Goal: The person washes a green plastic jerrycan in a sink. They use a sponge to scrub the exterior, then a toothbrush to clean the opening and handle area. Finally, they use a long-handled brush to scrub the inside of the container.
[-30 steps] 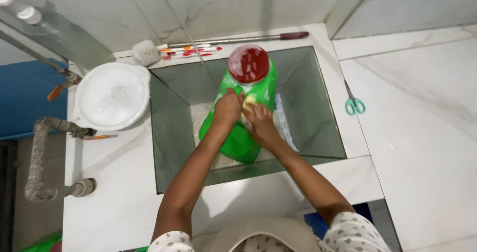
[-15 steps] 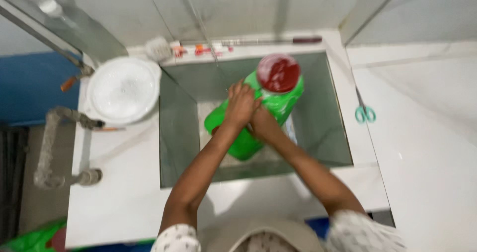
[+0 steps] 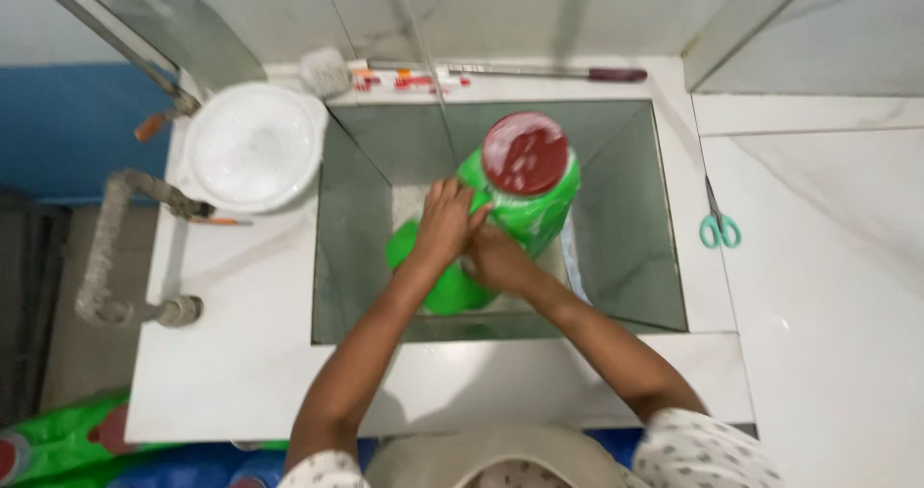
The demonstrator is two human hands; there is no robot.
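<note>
A big green plastic jar with a red lid stands tilted inside a deep glass-walled tank set into a white counter. My left hand lies on the jar's side just left of the lid, fingers spread over the green plastic. Right below it, my right hand presses against the jar's lower side. Both hands hold the jar between them. The jar's bottom is partly hidden behind my hands and forearms.
A round white lidded bucket sits left of the tank. Teal-handled scissors lie on the counter at right. A long tool with a dark red handle and small red items lie behind the tank. Grey pipes run at left.
The jar has been raised and tipped more upright, its lid shifting right and toward the tank's middle. Both hands stayed on its side throughout.
</note>
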